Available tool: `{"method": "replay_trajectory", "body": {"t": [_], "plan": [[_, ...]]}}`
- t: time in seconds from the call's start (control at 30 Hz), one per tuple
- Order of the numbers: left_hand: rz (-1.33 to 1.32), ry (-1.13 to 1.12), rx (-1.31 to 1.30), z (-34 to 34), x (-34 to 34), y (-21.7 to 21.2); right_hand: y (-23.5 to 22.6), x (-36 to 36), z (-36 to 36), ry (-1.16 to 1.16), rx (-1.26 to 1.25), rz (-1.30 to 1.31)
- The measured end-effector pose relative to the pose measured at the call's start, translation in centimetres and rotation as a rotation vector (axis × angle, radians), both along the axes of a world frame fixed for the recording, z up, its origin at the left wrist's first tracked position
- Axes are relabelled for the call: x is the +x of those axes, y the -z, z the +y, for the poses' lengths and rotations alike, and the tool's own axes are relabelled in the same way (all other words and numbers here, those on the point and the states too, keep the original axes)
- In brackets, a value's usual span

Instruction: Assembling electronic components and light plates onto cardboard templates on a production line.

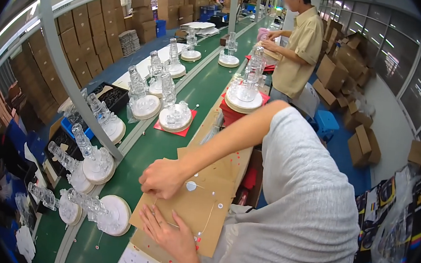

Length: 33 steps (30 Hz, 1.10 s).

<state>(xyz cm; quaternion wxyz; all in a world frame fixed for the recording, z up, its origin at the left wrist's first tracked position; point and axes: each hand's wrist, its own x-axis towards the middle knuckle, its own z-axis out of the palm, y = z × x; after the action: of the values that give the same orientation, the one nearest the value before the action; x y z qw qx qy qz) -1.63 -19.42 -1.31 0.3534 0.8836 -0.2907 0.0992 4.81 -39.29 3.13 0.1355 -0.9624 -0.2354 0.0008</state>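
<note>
A brown cardboard sheet (217, 190) lies on the bench before me, with small white and red round bits and a pale round disc (191, 186) on it. A thin pale wire or thread (211, 213) curves over the sheet. Reaching across from above, my right hand (163, 178) is closed, knuckles up, at the sheet's far-left edge; its fingertips and whatever they pinch are hidden. Another bit of thin line shows just below it. My left hand (173, 233) lies palm down on the cardboard, fingers stretched out, thumb toward the right hand.
Clear glass-like pieces on round white bases (115, 214) stand along the green conveyor (156, 144), one on a red sheet (189, 129). A metal post (69, 72) rises beside it. A co-worker in a tan shirt (299, 49) stands farther along. Cardboard boxes (335, 67) and a blue stool (326, 123) are right.
</note>
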Motion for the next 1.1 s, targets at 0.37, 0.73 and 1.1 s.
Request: {"method": "replay_trajectory", "body": {"t": [0.37,0.73,1.1], "plan": [[-0.001,-0.012,0.070,-0.6,0.2,-0.2,2.8,1.9,-4.0,0.108,0.478,0.421],[-0.099,0.062,0.292,-0.5,0.8,-0.6,3.8,-1.2,-8.7,0.339,0.920,0.211],[-0.027,0.168,0.142,-0.1,1.4,-1.5,22.0,-13.7,-0.2,0.328,0.941,0.608]]}}
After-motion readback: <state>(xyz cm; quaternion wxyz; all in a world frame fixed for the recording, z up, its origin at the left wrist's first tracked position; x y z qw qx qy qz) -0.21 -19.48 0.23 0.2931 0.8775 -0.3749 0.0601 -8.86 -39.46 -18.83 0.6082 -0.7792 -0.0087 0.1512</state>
